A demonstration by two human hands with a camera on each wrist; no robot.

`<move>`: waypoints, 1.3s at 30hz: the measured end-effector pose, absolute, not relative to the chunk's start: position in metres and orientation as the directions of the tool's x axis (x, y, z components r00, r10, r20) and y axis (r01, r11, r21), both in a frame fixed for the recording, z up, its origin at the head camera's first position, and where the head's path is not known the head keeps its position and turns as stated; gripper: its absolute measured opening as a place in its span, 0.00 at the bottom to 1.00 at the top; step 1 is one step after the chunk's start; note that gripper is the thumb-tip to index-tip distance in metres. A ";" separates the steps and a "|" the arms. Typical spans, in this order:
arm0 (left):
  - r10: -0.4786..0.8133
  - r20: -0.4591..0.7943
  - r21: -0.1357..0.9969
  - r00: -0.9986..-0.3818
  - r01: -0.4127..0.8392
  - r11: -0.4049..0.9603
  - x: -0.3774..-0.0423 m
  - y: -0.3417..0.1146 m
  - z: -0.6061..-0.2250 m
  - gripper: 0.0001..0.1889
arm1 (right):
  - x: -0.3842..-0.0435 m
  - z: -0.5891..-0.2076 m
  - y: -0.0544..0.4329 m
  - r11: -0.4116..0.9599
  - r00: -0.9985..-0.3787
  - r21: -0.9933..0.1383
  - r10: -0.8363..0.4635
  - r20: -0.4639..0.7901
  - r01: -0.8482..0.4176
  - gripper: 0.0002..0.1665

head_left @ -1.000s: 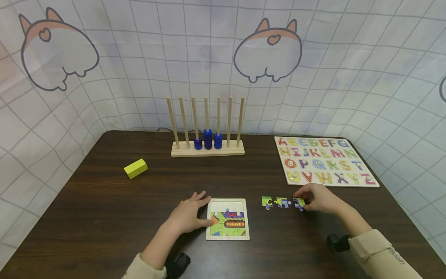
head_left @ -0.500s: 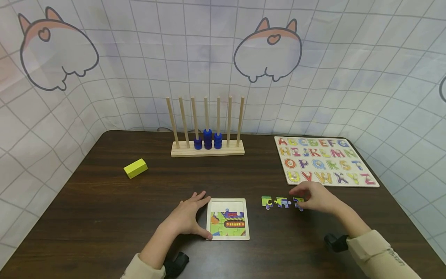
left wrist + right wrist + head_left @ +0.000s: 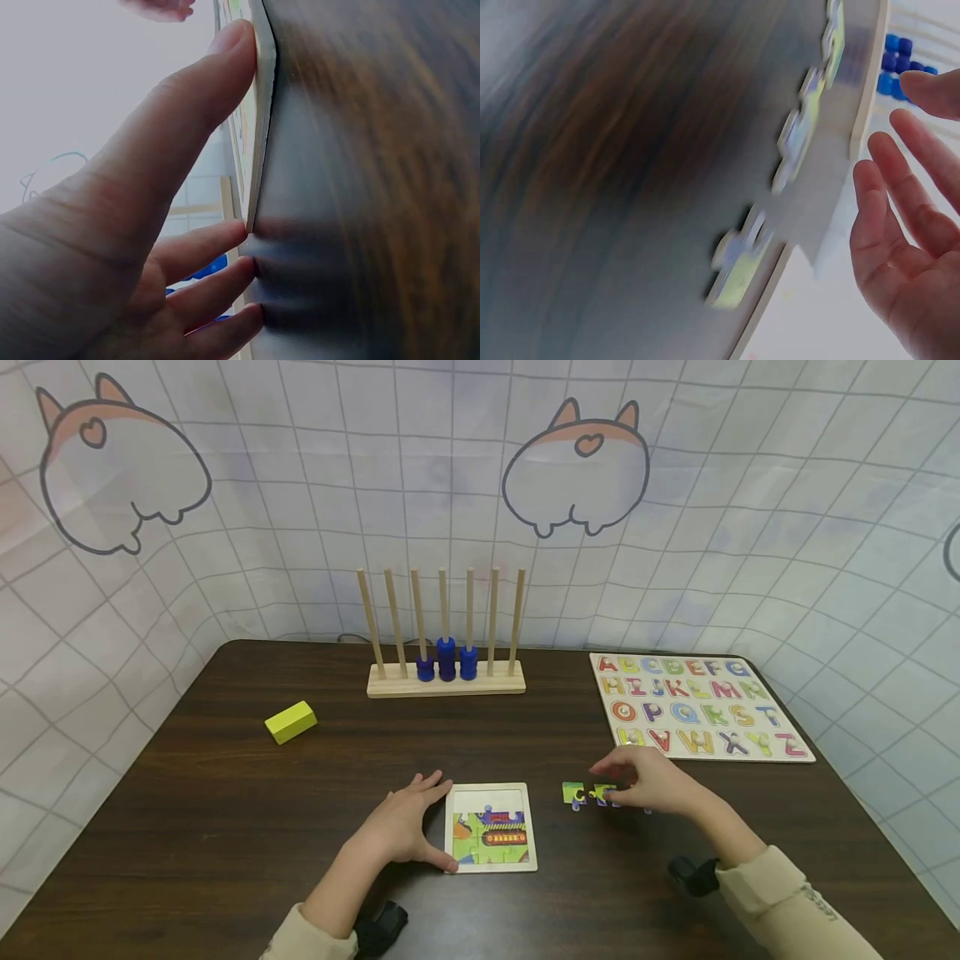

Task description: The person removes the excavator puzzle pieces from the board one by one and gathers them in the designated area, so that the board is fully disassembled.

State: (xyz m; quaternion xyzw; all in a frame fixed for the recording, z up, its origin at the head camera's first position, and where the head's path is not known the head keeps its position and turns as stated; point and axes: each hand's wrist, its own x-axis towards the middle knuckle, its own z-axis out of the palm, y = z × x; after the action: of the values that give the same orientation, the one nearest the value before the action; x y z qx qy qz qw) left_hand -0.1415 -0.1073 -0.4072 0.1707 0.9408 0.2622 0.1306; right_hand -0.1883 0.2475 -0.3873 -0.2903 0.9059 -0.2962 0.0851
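Observation:
A square wooden jigsaw tray point(image 3: 491, 868) lies in front of me, its lower part filled with pieces. My left hand point(image 3: 397, 828) spans the tray's left side; the thumb point(image 3: 225, 64) touches the near corner and the straight fingers point(image 3: 202, 244) reach the far corner. To the tray's right, three loose jigsaw pieces lie in a row: a left piece point(image 3: 573, 793), a middle piece point(image 3: 602, 792) and a right piece point(image 3: 742, 277). My right hand point(image 3: 656, 783) hovers over the row with nothing in its fingers, partly covering the middle piece and nearly hiding the right one.
A wooden stand point(image 3: 446, 688) with upright pegs and blue beads is at the back of the table. An alphabet puzzle board point(image 3: 701, 708) lies at the back right, beyond the right hand. A yellow block point(image 3: 291, 722) sits at the left.
My right hand has moved left from the right piece to above the middle piece, leaving the right piece on the table. The tray has shifted very slightly upward in view under my left hand.

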 end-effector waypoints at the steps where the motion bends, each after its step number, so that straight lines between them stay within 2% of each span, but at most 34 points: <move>1: 0.389 -0.157 0.536 -0.908 0.252 0.806 -0.142 -0.107 -0.407 0.55 | -0.189 -0.388 0.245 0.649 -0.814 -0.591 -0.581 0.021 -0.479 0.17; 15: 0.378 -0.160 0.492 -0.912 0.259 0.832 -0.145 -0.103 -0.406 0.55 | -0.195 -0.388 0.199 0.581 -0.753 -0.609 -0.657 0.039 -0.539 0.17; 25: 0.378 -0.159 0.500 -0.912 0.256 0.827 -0.145 -0.103 -0.405 0.54 | -0.195 -0.388 0.164 0.569 -0.716 -0.598 -0.698 0.013 -0.565 0.17; 39: 0.382 -0.160 0.500 -0.910 0.259 0.827 -0.146 -0.104 -0.408 0.54 | -0.189 -0.395 0.123 0.541 -0.683 -0.668 -0.728 -0.068 -0.511 0.16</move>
State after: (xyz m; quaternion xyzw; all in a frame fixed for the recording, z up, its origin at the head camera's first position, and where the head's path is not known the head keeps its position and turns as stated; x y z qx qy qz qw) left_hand -0.1461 -0.1041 -0.4076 0.1690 0.9471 0.2411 0.1276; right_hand -0.1886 0.1230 -0.3946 -0.3596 0.8610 -0.3162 0.1714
